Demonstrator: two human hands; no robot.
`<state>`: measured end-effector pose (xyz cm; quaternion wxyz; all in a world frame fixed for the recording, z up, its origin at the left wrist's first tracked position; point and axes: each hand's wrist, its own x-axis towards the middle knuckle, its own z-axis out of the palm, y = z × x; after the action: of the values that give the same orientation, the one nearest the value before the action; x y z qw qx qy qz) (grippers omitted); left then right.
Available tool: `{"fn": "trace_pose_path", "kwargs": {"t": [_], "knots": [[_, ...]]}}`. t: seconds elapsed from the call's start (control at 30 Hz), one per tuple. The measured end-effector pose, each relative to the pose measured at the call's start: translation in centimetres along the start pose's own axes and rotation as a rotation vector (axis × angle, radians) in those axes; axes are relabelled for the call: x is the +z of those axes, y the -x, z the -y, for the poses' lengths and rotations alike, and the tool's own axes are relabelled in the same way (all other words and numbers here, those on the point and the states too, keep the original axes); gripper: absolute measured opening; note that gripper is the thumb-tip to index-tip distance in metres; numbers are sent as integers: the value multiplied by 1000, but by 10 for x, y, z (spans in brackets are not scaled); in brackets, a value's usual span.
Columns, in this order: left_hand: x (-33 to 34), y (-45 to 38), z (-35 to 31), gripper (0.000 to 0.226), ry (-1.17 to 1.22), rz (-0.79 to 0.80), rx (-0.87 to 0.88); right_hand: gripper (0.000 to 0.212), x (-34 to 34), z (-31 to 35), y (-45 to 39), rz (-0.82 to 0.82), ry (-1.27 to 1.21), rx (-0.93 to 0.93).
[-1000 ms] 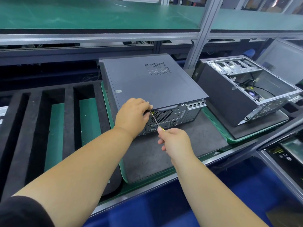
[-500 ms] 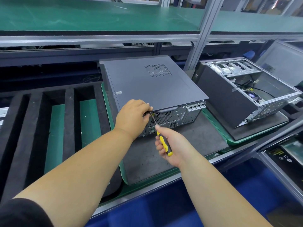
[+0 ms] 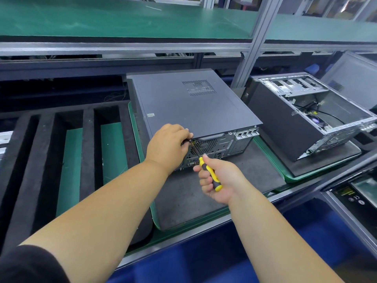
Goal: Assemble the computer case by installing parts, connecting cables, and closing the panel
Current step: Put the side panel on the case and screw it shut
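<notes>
A workbench [image 3: 204, 227] is seen bearing a slotted black foam insert [image 3: 47, 152] at left and two green trays [image 3: 271, 154] lined with dark mats [image 3: 183, 197], on which a closed computer case [image 3: 193, 107] and an open case [image 3: 306, 115] are set.

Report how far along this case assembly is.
Done: the side panel lies closed on the near case. In hand: the right hand holds the screwdriver, tip at the rear edge where the left hand grips. Left: finishing that fastening; the open case beside it has no panel on.
</notes>
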<state>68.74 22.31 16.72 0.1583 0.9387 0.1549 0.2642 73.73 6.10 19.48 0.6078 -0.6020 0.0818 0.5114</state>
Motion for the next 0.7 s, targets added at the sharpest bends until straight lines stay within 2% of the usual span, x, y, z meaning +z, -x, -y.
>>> {"fn": "trace_pose_path", "kwargs": {"t": [0.23,0.37,0.43,0.47,0.53,0.63,0.7], "knots": [[-1,0,-2,18,-17,14,-11,42,-3,1,1,66,-89,49],[-6,1,2,28,-13,81,11,42,-6,-5,4,20,13,-35],[-9,7,3,39,-1,26,-29,41,-9,-3,3,-56,111,-143],[-10,12,3,46,26,-40,-110,41,-12,0,2,-122,173,-211],[-12,21,4,62,199,-133,-404,41,-22,9,-1,-279,257,-345],[-14,25,-1,76,609,-36,-850,40,-39,21,-7,-364,285,-515],[-10,25,-4,72,673,-4,-962,42,-43,24,-10,-350,319,-540]]}}
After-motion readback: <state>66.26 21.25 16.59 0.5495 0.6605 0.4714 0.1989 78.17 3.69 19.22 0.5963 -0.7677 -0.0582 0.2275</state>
